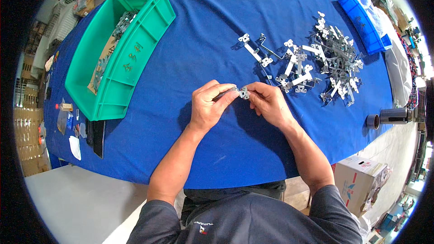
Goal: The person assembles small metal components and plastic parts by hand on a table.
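Both my hands meet over the middle of the blue cloth, pinching a small metal bracket (244, 93) between them. My left hand (210, 104) is closed on its left end, thumb and forefinger pressed together. The fingers of my right hand (267, 101) grip the other end. Much of the bracket is covered by my fingers, though the shiny lobed tab with holes shows between them. Beyond my right hand lie several loose silvery brackets (296, 70) with bent, lobed ends. Farther right is a tangled pile of similar brackets (339, 56).
A green plastic bin (135, 56) with metal pieces inside stands on the left of the blue-covered table (199, 31). At far right is a blue tray (361, 20). A dark cylinder (394, 116) lies by the right edge; a cardboard box (357, 183) stands below it.
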Motion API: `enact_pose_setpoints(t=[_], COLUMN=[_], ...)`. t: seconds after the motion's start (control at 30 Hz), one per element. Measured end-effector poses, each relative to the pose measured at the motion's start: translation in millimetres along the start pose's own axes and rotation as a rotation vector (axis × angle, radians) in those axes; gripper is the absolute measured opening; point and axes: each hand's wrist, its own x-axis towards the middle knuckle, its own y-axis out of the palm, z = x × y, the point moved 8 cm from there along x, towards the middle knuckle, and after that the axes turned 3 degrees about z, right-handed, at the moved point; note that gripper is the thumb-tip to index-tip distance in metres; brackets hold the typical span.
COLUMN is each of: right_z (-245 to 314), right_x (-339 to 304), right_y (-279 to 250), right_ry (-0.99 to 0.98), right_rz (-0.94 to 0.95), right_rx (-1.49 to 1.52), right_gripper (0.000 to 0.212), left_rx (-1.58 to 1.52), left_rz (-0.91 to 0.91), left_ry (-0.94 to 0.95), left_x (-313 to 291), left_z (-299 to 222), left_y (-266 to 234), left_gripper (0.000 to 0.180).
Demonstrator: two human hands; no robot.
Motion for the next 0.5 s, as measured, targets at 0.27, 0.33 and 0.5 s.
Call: enact_pose_setpoints(t=[0.27, 0.33, 0.5], right_z=[-7, -8, -1], right_x=[6, 6, 0], right_y=[-2, 0, -15], right_ry=[-0.060, -0.046, -0.150], right_rz=[-0.003, 0.026, -0.195], right_rx=[0.383, 0.176, 0.402], right_gripper=[0.020, 0.021, 0.019], left_rx=[0.048, 0.062, 0.069], left_rz=[0.035, 0.063, 0.070], left_ry=[0.059, 0.055, 0.072], left_x=[0, 0, 0], left_z=[-2, -2, -5], left_y=[7, 8, 9], left_gripper=[0.020, 0.019, 0.018])
